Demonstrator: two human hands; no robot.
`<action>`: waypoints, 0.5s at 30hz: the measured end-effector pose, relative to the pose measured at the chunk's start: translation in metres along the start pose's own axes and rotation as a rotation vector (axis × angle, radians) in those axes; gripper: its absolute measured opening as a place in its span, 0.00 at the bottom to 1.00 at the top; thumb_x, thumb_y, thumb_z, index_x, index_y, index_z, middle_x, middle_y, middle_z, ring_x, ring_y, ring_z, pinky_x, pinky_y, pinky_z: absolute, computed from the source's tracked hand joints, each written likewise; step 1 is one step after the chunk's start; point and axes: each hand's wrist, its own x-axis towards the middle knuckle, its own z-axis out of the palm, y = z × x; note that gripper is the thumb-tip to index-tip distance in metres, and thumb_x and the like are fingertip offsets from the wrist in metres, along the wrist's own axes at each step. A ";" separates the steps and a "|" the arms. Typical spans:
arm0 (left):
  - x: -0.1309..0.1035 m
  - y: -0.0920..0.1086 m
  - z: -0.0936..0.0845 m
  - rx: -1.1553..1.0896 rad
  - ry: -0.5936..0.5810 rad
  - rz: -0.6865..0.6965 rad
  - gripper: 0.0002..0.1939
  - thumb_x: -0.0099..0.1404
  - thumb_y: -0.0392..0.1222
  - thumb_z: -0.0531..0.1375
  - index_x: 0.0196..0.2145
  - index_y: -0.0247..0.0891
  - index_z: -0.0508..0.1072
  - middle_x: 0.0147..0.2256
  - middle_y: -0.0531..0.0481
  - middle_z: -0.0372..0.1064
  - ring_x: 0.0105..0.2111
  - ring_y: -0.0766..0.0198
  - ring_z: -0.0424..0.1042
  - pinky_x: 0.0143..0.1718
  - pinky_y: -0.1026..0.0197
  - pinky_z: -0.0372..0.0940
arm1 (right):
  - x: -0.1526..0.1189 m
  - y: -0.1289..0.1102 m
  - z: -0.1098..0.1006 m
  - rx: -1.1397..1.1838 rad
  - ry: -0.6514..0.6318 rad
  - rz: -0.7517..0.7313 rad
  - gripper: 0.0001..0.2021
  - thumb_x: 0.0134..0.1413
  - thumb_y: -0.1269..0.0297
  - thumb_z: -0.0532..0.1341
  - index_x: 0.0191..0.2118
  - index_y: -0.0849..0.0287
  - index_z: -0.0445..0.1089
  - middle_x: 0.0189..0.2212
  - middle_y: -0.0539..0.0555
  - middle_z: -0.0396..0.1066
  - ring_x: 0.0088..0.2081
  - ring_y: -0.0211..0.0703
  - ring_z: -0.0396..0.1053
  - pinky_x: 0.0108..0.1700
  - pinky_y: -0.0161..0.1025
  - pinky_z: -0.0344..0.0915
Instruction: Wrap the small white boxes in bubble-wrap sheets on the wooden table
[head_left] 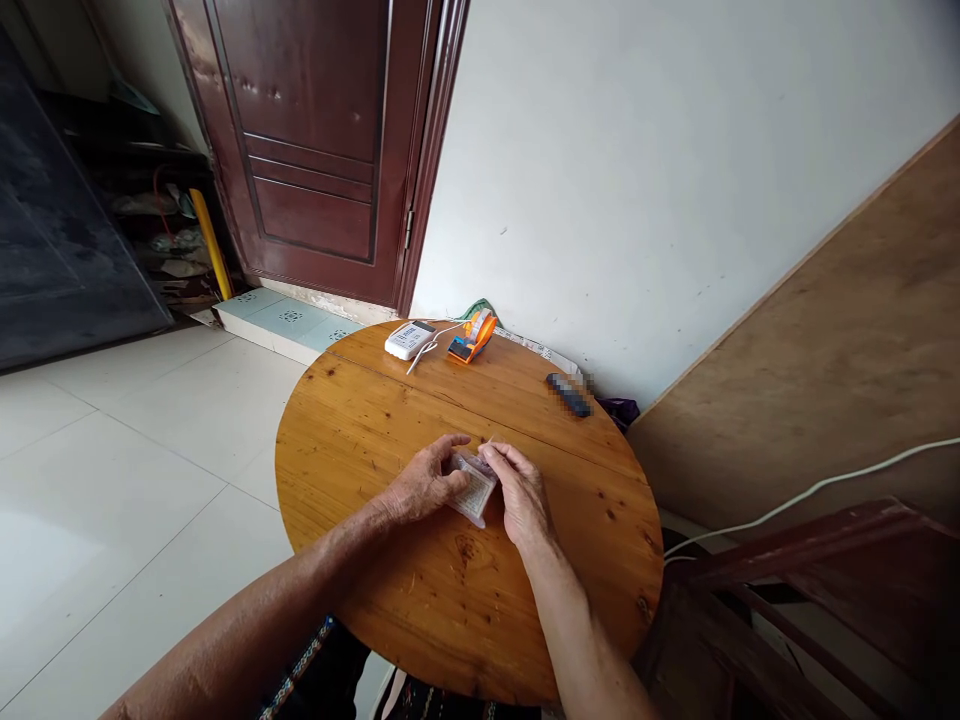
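Note:
A small clear plastic box (474,492) with pale contents lies on the round wooden table (480,610), between my two hands. My left hand (429,480) rests on the box's left side, its thumb on top and its fingers round the far edge. At the box's far right corner, my right hand (519,488) pinches a thin, pale, pointed item (490,440) between thumb and forefinger; it looks like a small stick, but is too small to name surely.
Toward the table's far edge are a white box-shaped device (409,340) with a cable, an orange tape dispenser (474,338) and a dark remote (568,394). A white wall (600,180) rises behind; a pale cable (817,488) hangs at the right.

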 end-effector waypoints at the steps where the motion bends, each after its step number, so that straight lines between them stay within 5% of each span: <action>1: 0.000 0.000 0.000 0.000 0.005 0.003 0.31 0.57 0.39 0.58 0.58 0.31 0.63 0.36 0.50 0.68 0.35 0.62 0.66 0.37 0.60 0.62 | 0.000 0.000 -0.001 -0.025 -0.004 -0.022 0.15 0.43 0.50 0.70 0.28 0.58 0.74 0.25 0.50 0.71 0.29 0.41 0.65 0.33 0.37 0.63; 15: 0.000 0.002 -0.001 -0.002 0.020 -0.004 0.27 0.56 0.39 0.59 0.54 0.31 0.66 0.34 0.50 0.68 0.34 0.63 0.66 0.36 0.62 0.62 | -0.003 0.003 -0.007 -0.246 -0.007 -0.219 0.14 0.54 0.51 0.62 0.29 0.57 0.74 0.27 0.51 0.72 0.31 0.42 0.68 0.36 0.37 0.64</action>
